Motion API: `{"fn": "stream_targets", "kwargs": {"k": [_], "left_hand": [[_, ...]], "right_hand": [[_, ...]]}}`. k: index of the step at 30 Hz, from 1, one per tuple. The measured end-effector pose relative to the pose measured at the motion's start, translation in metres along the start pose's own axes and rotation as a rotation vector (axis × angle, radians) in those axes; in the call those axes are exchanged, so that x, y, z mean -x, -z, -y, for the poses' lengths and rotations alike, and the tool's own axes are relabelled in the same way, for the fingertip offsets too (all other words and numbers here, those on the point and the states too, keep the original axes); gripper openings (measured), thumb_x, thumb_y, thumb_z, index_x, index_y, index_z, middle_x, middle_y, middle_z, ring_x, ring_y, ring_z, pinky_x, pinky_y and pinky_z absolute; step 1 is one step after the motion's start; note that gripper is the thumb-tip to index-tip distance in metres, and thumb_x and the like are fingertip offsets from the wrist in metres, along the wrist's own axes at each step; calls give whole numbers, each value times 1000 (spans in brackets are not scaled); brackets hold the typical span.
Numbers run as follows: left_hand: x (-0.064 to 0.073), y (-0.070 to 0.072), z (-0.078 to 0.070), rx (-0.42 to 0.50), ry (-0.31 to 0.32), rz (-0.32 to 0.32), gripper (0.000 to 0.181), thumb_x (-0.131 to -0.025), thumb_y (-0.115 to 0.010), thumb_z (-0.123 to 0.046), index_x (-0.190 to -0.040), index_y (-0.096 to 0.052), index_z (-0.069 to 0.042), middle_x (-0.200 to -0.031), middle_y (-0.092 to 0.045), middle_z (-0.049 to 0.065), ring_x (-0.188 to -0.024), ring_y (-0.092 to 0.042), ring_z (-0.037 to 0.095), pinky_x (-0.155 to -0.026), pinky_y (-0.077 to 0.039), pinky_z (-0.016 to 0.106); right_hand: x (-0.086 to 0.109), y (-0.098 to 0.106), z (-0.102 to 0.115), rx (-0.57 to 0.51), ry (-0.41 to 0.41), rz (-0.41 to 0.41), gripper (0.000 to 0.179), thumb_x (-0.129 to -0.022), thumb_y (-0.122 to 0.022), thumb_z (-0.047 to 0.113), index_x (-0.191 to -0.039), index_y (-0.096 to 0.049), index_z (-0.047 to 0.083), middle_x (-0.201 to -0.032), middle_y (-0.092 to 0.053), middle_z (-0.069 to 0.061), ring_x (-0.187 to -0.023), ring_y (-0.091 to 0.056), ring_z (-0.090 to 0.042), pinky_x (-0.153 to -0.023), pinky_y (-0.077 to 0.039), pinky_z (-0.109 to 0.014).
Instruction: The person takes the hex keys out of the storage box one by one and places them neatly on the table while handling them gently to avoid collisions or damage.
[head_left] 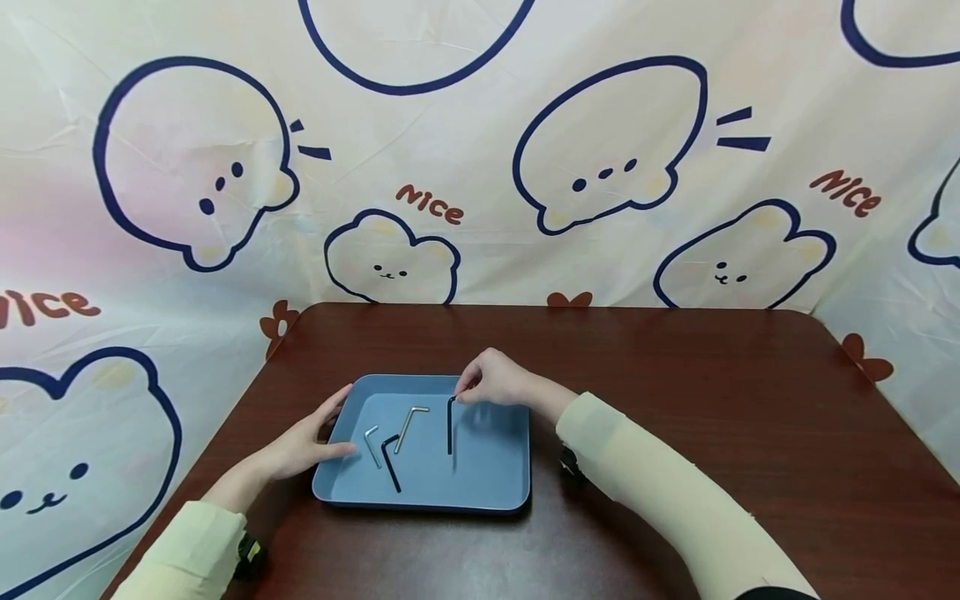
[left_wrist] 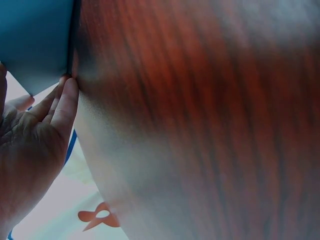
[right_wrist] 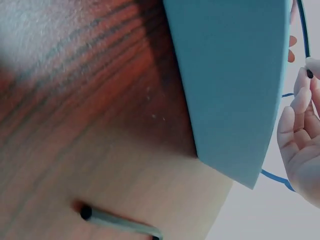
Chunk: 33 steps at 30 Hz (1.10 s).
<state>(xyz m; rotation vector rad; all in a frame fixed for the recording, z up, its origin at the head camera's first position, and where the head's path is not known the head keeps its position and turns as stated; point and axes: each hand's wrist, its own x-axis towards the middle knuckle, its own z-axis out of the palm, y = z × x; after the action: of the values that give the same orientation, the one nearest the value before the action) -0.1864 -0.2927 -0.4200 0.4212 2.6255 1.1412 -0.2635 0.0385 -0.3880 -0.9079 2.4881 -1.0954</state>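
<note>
My right hand (head_left: pixel 495 379) pinches the upper end of a black hex key (head_left: pixel 450 427), which hangs upright over the right half of the blue tray (head_left: pixel 491 492). In the right wrist view the fingertips close on the same black hex key (right_wrist: pixel 303 30). At the tray's left side, my left hand (head_left: pixel 303 442) holds the edge, thumb over the rim and fingers along the outer wall. Left of the held key, a small silver hex key (head_left: pixel 372 447), another black hex key (head_left: pixel 391 463) and a brass-toned hex key (head_left: pixel 406 429) lie in the tray.
The tray stands on a dark wood table (head_left: pixel 675 375). Low in the right wrist view, a grey hex key (right_wrist: pixel 120 221) with a dark end lies on the table outside the tray. A printed cloth (head_left: pixel 480 150) hangs behind and beside the table.
</note>
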Motion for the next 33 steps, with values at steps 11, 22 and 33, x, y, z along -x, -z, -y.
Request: {"fn": "stream_targets", "kwargs": {"k": [11,22,33], "left_hand": [[0,-1,0,-7,1,1,95,-88,-74,-23,-156,-9,-8,-150,-25,32,-133,-29,52,-100,-32,66],[0,-1,0,-10,8,0,95,-88,-74,-23,-156,-9,-9,-150,-24,32,-133,-29,52,-100,-32,66],[-1,0,0,-6,6,3,95,-88,-74,-22,-156,-8,-9,-150,-25,33,-133,-29,52,-100,-32,66]], "right_hand": [[5,12,-1,-17,41,-5,4,-84,-76,8,-88,-78,7,-78,-69,4,-71,-58,-15,-64,-51,-25],[13,27,-3,-50,56,-28,5,-85,-75,6,-89,-77,6,-81,-70,2,-73,-59,-15,-67,-52,-26],[25,47,-7,-67,27,-26,6,-86,-74,7,-90,-77,5,-83,-71,1,-76,-60,-17,-69,-53,-29]]}}
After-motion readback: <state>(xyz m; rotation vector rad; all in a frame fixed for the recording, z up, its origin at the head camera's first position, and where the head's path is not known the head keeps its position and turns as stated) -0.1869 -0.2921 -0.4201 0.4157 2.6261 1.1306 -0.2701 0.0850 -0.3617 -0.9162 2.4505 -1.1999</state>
